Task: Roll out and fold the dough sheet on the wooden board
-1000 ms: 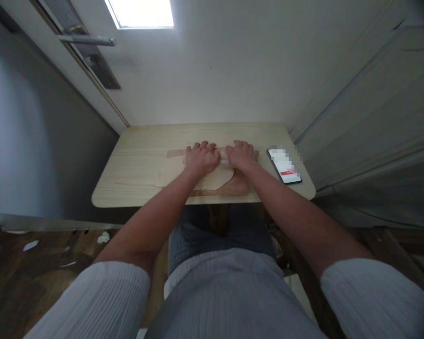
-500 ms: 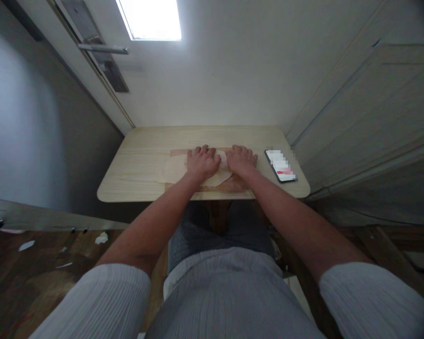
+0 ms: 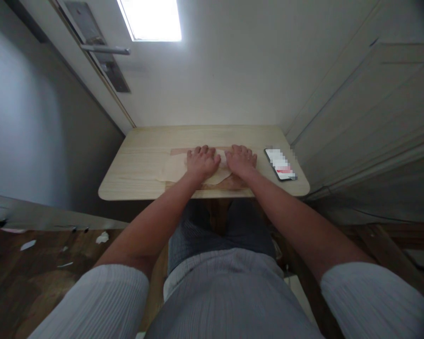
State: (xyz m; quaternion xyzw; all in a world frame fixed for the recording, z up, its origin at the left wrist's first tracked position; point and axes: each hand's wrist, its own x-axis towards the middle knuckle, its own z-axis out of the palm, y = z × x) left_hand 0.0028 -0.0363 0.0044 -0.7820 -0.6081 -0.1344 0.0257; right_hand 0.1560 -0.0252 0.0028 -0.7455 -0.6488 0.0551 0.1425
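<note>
A thin pale sheet of dough lies on a brown board on a light wooden table. My left hand and my right hand rest side by side on it, palms down, fingers curled over a pale roller. Only a short piece of the roller shows between the hands. The sheet spreads out to the left of my left hand and toward me under both wrists.
A phone with a lit screen lies on the table right of my right hand. A white door with a metal handle stands behind the table, and panelled walls close in on the right. Paper scraps litter the dark floor at left.
The view has shifted slightly, so the table sits a little higher. Both hands have drawn back toward me a little over the sheet and stay side by side on the roller.
</note>
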